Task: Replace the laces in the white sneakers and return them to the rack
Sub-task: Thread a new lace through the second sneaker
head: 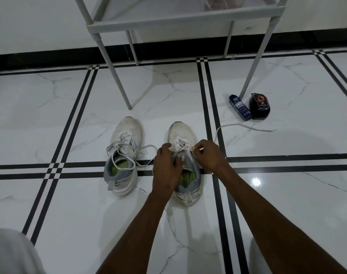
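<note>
1. Two white sneakers on the floor [69, 224] below the rack [180, 24]; left sneaker [123, 155] laced but untied.
2. My left hand [165, 171] grips the right sneaker [185, 175] at the tongue; my right hand [207, 155] pinches its lace [246, 127], which trails right.
3. I judge: lacing partway; tying and racking remain.

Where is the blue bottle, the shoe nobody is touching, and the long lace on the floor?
blue bottle [240, 107], head view, middle of its body.
untouched shoe [127, 127], head view, on its white toe.
loose lace [246, 126], head view, on the stretch lying on the tile.
</note>
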`<action>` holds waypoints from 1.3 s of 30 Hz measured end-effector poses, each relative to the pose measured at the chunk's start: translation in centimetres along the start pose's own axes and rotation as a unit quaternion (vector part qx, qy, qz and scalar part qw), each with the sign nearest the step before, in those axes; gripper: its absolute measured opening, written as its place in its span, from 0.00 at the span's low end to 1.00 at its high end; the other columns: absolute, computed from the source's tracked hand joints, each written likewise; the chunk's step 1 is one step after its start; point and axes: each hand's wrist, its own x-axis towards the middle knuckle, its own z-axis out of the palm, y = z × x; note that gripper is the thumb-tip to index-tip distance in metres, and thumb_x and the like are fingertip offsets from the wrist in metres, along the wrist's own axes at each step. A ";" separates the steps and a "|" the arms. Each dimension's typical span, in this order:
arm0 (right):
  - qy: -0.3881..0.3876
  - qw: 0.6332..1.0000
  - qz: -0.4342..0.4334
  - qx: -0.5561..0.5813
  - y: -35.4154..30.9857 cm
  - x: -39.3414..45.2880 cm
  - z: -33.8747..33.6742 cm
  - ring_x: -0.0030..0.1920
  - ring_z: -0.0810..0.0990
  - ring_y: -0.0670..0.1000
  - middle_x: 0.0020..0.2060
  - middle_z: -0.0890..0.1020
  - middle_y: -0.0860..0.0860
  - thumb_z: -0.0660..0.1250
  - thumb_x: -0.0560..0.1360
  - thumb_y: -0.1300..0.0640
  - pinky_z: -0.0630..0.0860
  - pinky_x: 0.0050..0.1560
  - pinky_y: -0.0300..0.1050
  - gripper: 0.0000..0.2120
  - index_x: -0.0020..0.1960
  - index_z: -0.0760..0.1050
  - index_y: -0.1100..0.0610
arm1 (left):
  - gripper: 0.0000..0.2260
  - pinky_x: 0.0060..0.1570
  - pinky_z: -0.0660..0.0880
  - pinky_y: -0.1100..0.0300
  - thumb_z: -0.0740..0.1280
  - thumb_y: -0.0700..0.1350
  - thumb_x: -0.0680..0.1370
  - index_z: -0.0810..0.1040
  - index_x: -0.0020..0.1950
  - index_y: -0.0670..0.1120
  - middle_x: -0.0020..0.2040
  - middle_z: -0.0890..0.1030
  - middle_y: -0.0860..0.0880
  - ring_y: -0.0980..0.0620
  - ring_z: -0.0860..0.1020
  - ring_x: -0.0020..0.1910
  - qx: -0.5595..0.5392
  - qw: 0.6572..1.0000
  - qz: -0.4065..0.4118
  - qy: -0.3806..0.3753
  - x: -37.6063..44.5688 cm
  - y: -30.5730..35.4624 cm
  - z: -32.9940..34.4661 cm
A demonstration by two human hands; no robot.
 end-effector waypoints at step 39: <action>-0.065 0.986 0.001 0.155 -2.8 0.5 -8.5 0.34 0.77 0.47 0.41 0.86 0.55 0.69 0.79 0.53 0.71 0.33 0.37 0.13 0.53 0.76 0.63 | 0.06 0.63 0.65 0.39 0.65 0.48 0.79 0.81 0.51 0.58 0.47 0.83 0.58 0.52 0.80 0.54 0.122 0.991 0.042 0.038 9.0 4.6 -3.5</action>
